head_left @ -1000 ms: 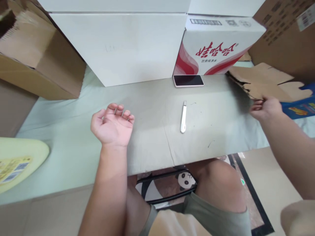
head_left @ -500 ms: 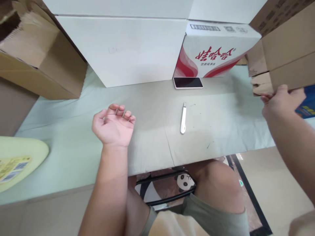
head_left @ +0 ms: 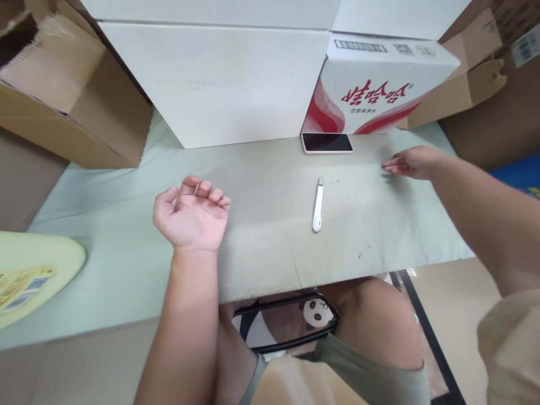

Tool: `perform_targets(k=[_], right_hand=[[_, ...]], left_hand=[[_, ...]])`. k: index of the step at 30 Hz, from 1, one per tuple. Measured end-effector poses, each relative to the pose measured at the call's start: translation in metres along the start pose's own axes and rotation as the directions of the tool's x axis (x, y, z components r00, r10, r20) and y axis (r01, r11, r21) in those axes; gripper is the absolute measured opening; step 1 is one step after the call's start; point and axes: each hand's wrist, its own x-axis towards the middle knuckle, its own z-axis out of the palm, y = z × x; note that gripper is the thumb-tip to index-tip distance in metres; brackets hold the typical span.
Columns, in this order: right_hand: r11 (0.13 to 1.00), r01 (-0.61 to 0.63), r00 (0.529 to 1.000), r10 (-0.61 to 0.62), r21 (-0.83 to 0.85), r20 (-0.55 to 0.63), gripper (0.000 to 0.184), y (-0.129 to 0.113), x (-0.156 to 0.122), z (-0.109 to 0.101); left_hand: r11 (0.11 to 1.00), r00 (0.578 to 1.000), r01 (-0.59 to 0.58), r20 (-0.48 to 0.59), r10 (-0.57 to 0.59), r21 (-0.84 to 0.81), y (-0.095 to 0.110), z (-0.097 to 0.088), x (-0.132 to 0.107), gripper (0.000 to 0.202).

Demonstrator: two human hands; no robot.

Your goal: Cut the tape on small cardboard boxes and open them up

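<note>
- Cardboard piece (head_left: 447, 101) stood toward the back right corner of the cloth-covered table (head_left: 261, 236), between the red-and-white box (head_left: 375, 95) and the big brown carton (head_left: 498, 129); base partly hidden, couldn't tell what it rested on.
- Change: half a second earlier the right hand (head_left: 411, 162) had it raised near the table's right end; by this frame it was released and farther back.
- Right hand had come inward, over the table's right part, fingers loosely extended, nothing visible in grasp; contact with the cloth unclear.
- Left hand (head_left: 196, 216) unchanged: palm up, fingers slightly curled, holding nothing, above the table's left half.
- Blue package (head_left: 521, 169) by the right end no longer had cardboard over it.
- Utility knife (head_left: 318, 205) lay untouched between the phone (head_left: 328, 143) and the table's front edge; phone flat at the foot of the red-and-white box.
- Meaning, my judgement: moving the cardboard aside looked finished, right hand freed, table front more accessible.
</note>
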Motion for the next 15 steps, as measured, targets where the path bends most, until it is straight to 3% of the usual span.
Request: perform_targets(k=[3, 5, 8, 11, 13, 15], right_hand=[[0.986, -0.164, 0.983, 0.164, -0.007, 0.084, 0.02, -0.002, -0.03, 0.012], [0.988, -0.153, 0.983, 0.153, -0.015, 0.102, 0.016, -0.018, -0.047, 0.016], [0.999, -0.026, 0.99, 0.032, -0.04, 0.141, 0.016, -0.061, -0.071, 0.031], [0.979, 0.2, 0.96, -0.19, -0.028, 0.204, 0.017, -0.114, -0.102, 0.065], [0.921, 0.389, 0.887, -0.38, 0.022, 0.263, 0.016, -0.15, -0.129, 0.1], [0.8, 0.592, 0.732, -0.585, 0.101, 0.349, 0.017, -0.183, -0.159, 0.141]], left_hand=[[1.0, 1.0, 0.007, 0.016, -0.007, -0.022, 0.006, -0.003, -0.003, 0.022], [0.999, 1.0, -0.001, 0.017, 0.002, -0.052, 0.011, -0.006, -0.006, 0.023], [0.992, 0.999, -0.02, 0.035, 0.025, -0.128, 0.023, -0.013, -0.011, 0.022], [0.975, 0.999, -0.036, 0.024, 0.042, -0.221, 0.04, -0.02, -0.017, 0.024], [0.962, 0.999, -0.054, -0.005, 0.054, -0.269, 0.052, -0.027, -0.021, 0.03], [0.954, 0.997, -0.081, -0.008, 0.082, -0.29, 0.063, -0.035, -0.023, 0.032]])
